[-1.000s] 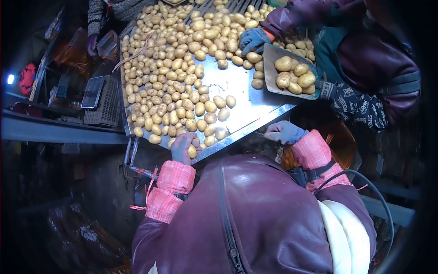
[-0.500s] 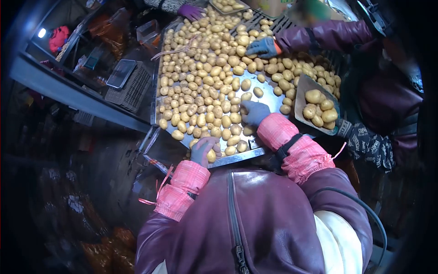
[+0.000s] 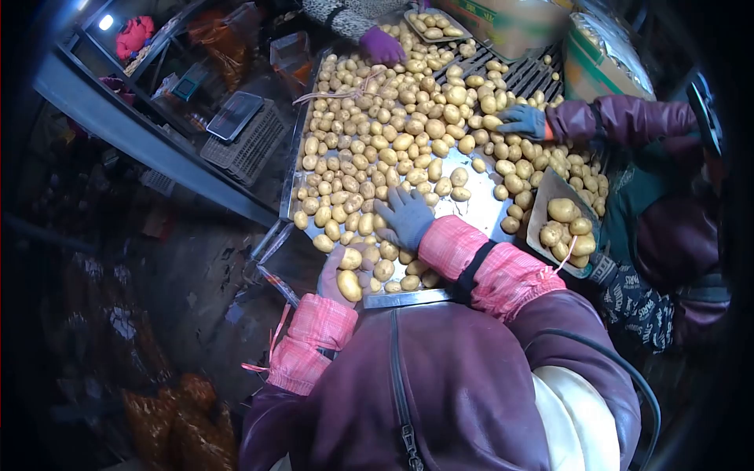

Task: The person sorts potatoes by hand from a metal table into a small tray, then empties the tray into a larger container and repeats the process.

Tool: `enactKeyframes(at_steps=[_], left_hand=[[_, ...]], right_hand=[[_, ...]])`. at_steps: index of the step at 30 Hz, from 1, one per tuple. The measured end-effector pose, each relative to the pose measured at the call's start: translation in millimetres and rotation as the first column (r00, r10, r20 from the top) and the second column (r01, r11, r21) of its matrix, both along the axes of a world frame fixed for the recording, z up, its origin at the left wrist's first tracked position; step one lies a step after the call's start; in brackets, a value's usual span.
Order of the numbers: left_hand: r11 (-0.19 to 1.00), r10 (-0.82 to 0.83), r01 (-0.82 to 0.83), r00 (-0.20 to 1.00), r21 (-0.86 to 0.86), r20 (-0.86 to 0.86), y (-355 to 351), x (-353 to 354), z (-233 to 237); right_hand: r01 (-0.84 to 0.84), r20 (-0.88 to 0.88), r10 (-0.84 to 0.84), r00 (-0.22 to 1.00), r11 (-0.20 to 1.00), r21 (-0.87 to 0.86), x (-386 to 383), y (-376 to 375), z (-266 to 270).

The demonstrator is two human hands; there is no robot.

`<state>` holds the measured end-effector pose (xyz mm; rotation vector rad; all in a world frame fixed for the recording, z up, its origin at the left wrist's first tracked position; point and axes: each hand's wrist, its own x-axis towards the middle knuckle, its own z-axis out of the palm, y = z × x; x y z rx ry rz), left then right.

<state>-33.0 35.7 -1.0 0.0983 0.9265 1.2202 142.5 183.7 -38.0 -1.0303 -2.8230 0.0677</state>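
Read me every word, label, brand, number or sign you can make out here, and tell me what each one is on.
"PARIS": on the co-worker's dark patterned sleeve; the other words there are too small or blurred to read for sure.
Marks on the glove cuff beside it: too small to read.
Print on the cardboard box at the top: too blurred to read.

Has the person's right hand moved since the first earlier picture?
Yes: the right hand moved left, from outside the metal table to above the potatoes.

Potatoes (image 3: 357,145) are lying across table (image 3: 481,206); crate (image 3: 250,151) is sitting left, tray (image 3: 550,192) right, box (image 3: 503,30) behind.
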Motion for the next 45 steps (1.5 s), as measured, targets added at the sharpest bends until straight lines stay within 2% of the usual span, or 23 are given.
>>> enactKeyframes(at_steps=[3, 4, 7, 8, 11, 14, 17, 21, 24, 26, 28, 29, 31, 33, 34, 36, 37, 38, 39, 40, 43, 44, 45], left_hand=[[0.996, 0.055, -0.056, 0.998, -0.064, -0.008, 6.1, -0.3, 0.5], [0.996, 0.064, -0.062, 0.998, -0.064, 0.021, 9.0, -3.8, -6.4], [0.993, 0.084, -0.081, 0.996, -0.086, 0.036, 17.0, -4.4, -5.2], [0.993, 0.089, -0.085, 0.995, -0.086, 0.042, 19.2, -5.1, -5.8], [0.991, 0.098, -0.095, 0.995, -0.092, 0.03, 24.9, -5.4, -4.0], [0.991, 0.112, -0.103, 0.988, -0.081, 0.104, 29.3, -5.0, 3.7], [0.993, 0.104, -0.101, 0.994, -0.065, 0.044, 37.1, -6.9, 4.3], [0.989, 0.132, -0.129, 0.991, -0.069, 0.031, 48.2, -6.8, 19.2], [0.993, 0.121, -0.119, 0.986, -0.025, 0.118, 46.1, -15.1, 9.2], [0.995, 0.086, -0.093, 0.98, 0.03, 0.18, 45.6, -23.6, -9.2], [0.976, 0.219, -0.209, 0.935, -0.065, 0.278, 50.6, -20.3, 3.0], [0.958, 0.286, -0.261, 0.903, -0.118, 0.321, 54.7, -18.9, 7.0], [0.949, 0.299, -0.313, 0.843, -0.046, 0.448, 58.9, -19.4, 1.7], [0.939, 0.296, -0.345, 0.816, 0.007, 0.497, 62.9, -18.7, 2.0], [0.937, 0.293, -0.349, 0.825, 0.027, 0.484, 65.1, -16.3, 5.8], [0.935, 0.234, -0.335, 0.824, 0.111, 0.516, 62.2, -18.4, -5.0], [0.94, 0.251, -0.329, 0.845, 0.088, 0.472, 58.5, -19.9, -5.2], [0.95, 0.283, -0.311, 0.875, 0.008, 0.392, 58.1, -20.2, 2.7], [0.952, 0.304, -0.296, 0.901, -0.073, 0.308, 58.9, -20.2, 10.6], [0.953, 0.303, -0.296, 0.907, -0.069, 0.293, 59.3, -20.7, 10.2], [0.963, 0.268, -0.261, 0.934, -0.061, 0.236, 57.3, -20.1, 1.9], [0.972, 0.236, -0.228, 0.95, -0.061, 0.207, 55.0, -20.1, -1.6], [0.98, 0.2, -0.193, 0.964, -0.059, 0.177, 54.5, -20.6, -4.1]], right_hand=[[-0.001, 0.005, 0.001, 1.0, 0.996, 0.085, -12.5, 0.6, -7.0], [-0.034, -0.061, 0.038, 0.997, 0.997, 0.068, -12.1, 2.7, -3.4], [-0.129, -0.071, 0.109, 0.991, 0.911, -0.392, -7.6, 26.8, 23.8], [-0.194, -0.277, 0.108, 0.955, 0.933, -0.304, -2.8, 44.1, 13.6], [0.107, -0.157, -0.133, 0.979, 0.981, -0.163, -1.4, 97.6, 32.7], [0.17, 0.097, -0.166, 0.981, 0.985, -0.04, -1.7, 144.4, 12.6], [0.131, 0.172, -0.124, 0.977, 0.991, -0.031, -12.0, 160.9, 14.3], [0.241, 0.225, -0.219, 0.95, 0.968, -0.075, -21.7, 159.6, 22.5], [0.293, 0.077, -0.283, 0.956, 0.901, -0.32, -6.9, 154.6, 20.8], [0.293, 0.012, -0.307, 0.952, 0.894, -0.339, 4.0, 146.1, 14.5], [0.342, -0.043, -0.395, 0.918, 0.84, -0.421, 6.5, 129.1, 23.5], [0.29, -0.145, -0.388, 0.91, 0.847, -0.445, 2.5, 116.6, 31.8], [0.186, -0.335, -0.379, 0.863, 0.853, -0.487, -9.0, 84.2, 44.2], [-0.079, -0.334, -0.191, 0.923, 0.755, -0.651, -22.4, 60.2, 69.3], [-0.162, -0.41, -0.083, 0.908, 0.834, -0.527, -26.6, 52.5, 60.7], [-0.103, -0.494, -0.084, 0.865, 0.935, -0.339, -30.0, 80.0, 42.0], [-0.069, -0.536, -0.073, 0.841, 0.968, -0.24, -31.0, 97.3, 38.6], [0.137, -0.39, -0.181, 0.903, 0.981, -0.137, -30.6, 110.7, 44.9], [0.2, -0.31, -0.206, 0.928, 0.979, -0.05, -25.3, 128.3, 25.6], [0.2, -0.126, -0.198, 0.972, 0.98, 0.003, -18.7, 145.7, -0.4], [0.262, -0.067, -0.267, 0.961, 0.962, -0.078, -21.3, 140.7, -3.2], [0.272, -0.164, -0.307, 0.937, 0.94, -0.206, -14.4, 141.0, -16.3], [0.261, -0.16, -0.306, 0.939, 0.932, -0.252, -11.6, 138.5, -17.7]])
